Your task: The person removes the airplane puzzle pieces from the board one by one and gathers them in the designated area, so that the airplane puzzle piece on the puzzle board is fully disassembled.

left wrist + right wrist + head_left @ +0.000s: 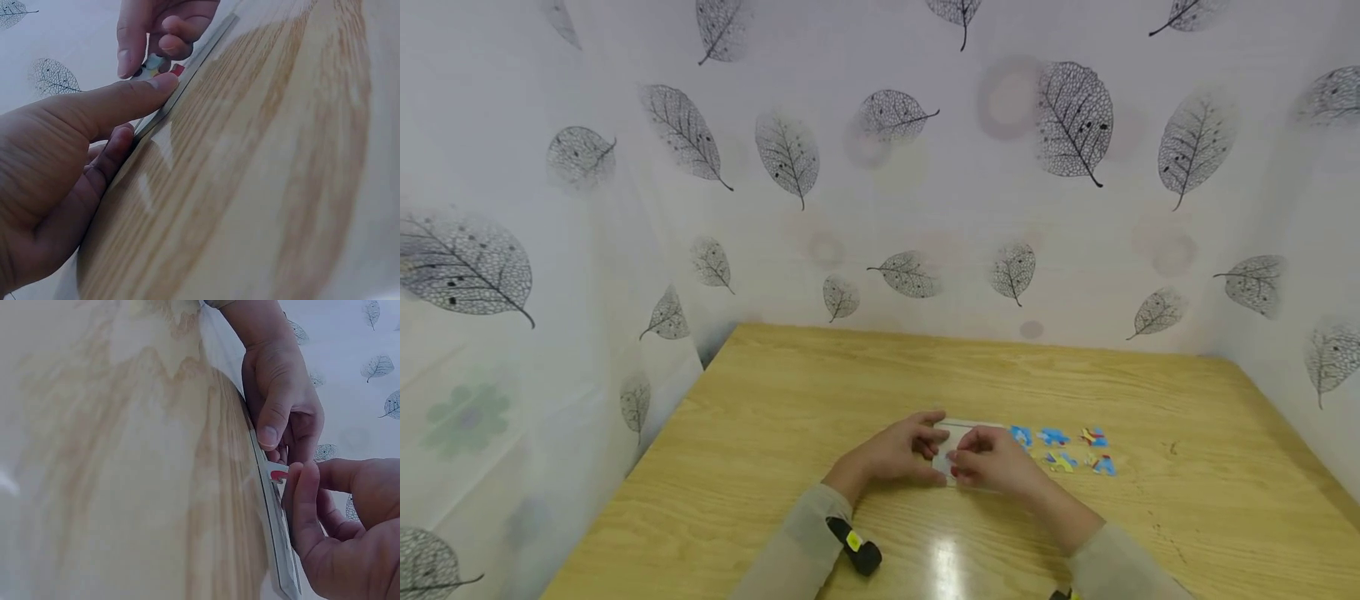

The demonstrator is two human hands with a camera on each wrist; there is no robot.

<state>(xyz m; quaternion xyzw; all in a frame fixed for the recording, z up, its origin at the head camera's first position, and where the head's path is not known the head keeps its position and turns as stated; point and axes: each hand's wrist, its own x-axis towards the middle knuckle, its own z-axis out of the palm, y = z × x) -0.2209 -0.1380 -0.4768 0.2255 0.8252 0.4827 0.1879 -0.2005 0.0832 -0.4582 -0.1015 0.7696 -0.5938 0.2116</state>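
A thin, pale rectangular board [955,429] lies flat on the wooden table between both hands. My left hand [898,450] rests at its left end, fingers spread toward the far corner and the thumb along the near edge. Over the board, my right hand [996,462] pinches a small jigsaw piece [153,64] between thumb and fingertips. Light blue, yellow and red show on that piece in the left wrist view. From the right wrist, its red part [279,475] stands close over the board's edge, near the left thumb. My right fingers hide most of it.
Several loose jigsaw pieces [1054,437] in blue, yellow and red lie in two rows just right of the board. Wood-grain tabletop [775,392] surrounds them. Leaf-patterned sheeting [925,208] rises behind the table and at both sides.
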